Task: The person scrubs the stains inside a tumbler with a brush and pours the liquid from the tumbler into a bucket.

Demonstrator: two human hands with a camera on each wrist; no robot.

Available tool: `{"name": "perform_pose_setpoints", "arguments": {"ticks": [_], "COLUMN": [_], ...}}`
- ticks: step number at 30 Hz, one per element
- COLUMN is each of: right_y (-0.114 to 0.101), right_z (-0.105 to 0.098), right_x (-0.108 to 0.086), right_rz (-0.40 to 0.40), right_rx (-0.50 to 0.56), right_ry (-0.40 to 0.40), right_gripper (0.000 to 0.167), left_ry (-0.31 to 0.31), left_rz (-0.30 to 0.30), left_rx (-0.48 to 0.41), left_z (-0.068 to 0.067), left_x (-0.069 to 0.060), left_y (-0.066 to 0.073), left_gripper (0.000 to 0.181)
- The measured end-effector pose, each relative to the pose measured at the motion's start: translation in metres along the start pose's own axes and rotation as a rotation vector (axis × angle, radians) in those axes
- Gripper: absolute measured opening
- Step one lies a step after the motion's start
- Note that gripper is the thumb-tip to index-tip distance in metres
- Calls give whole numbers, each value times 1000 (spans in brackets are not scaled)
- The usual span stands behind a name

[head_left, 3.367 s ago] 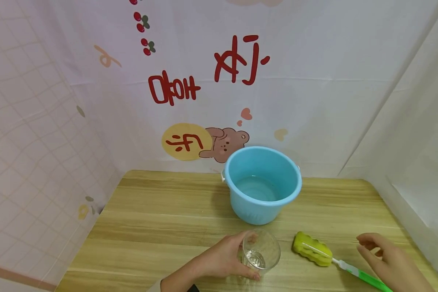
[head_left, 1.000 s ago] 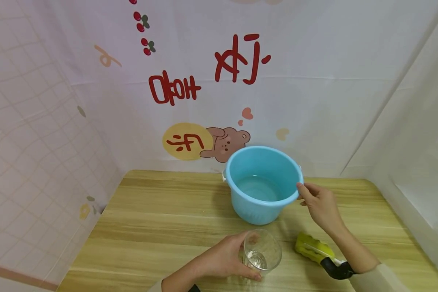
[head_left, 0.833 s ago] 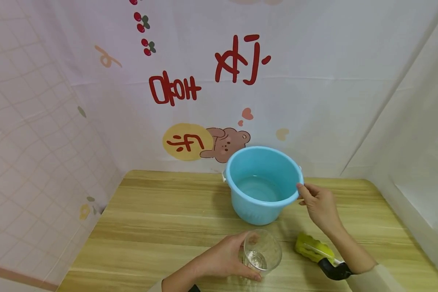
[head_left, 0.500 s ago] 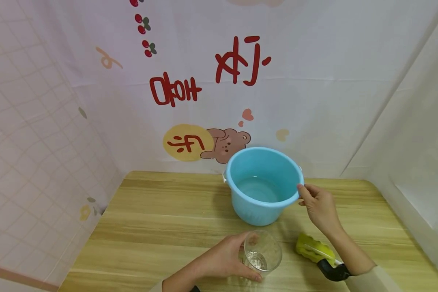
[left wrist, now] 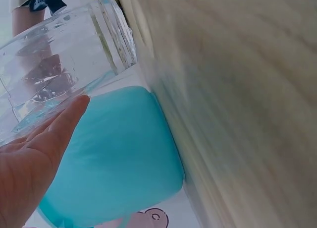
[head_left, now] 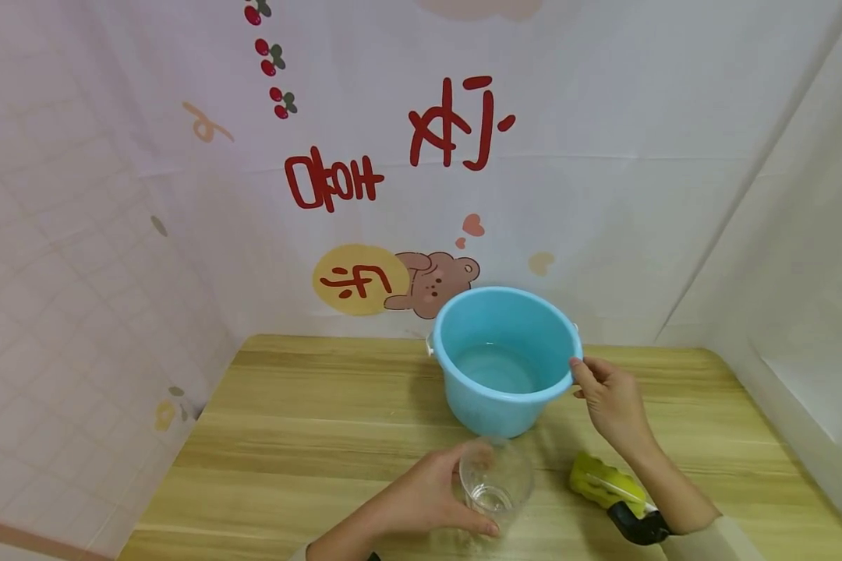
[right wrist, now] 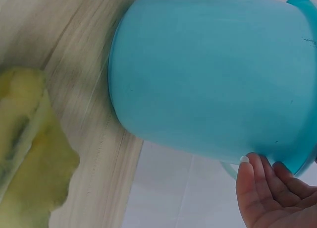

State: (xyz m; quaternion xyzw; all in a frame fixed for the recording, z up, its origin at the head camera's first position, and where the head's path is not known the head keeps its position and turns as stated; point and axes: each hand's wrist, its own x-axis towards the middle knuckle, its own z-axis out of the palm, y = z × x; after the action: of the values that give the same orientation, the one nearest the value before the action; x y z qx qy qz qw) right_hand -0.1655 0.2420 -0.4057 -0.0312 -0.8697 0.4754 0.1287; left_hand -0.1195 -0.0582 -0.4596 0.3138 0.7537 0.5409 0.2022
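My left hand grips a clear drinking glass from its left side, thumb on the near side and fingers round the far side. The glass is upright, in front of a light blue bucket that stands on the table with shallow clear liquid inside. With my right hand I pinch the bucket's rim at the right, thumb on top. In the right wrist view, the fingers curl beneath that rim. A yellow-green sponge brush lies under my right forearm, its handle mostly hidden.
The wood-grain table ends at a white printed cloth behind the bucket. More cloth hangs at the left and right sides. A black band sits on my right wrist, near the brush.
My right hand has gone from beside the brush handle to the bucket's right rim and grips it. Just now the glass and left hand shift slightly left. The bucket stays in place.
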Motion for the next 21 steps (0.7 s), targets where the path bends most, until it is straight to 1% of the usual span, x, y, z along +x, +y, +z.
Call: {"name": "perform_pose_setpoints", "arguments": {"ticks": [4,10,13,17,21], "right_y": [0,-1,-1,-1,-2], "right_z": [1,1,0,0,-1], "right_x": [1,1,0,0,0], "right_rz": [6,22,33,40,36], "right_rx": [2,-11,-13,-16,-14], "right_ry": [-10,-36,-41,-46,-50], "right_gripper": [44,47,48,48,48], "left_ry": [20,22,22,26,56], "left_rz": [8,26,24,4,-12], "left_rx": [-17,-72,-39,-2,-1], "left_z": [-3,-5,-7,-10,-14], "left_x": [-2,-3,-5,-9,-14], "left_y": [0,-1,-1,1,2], "left_gripper": [80,83,84,85,82]}}
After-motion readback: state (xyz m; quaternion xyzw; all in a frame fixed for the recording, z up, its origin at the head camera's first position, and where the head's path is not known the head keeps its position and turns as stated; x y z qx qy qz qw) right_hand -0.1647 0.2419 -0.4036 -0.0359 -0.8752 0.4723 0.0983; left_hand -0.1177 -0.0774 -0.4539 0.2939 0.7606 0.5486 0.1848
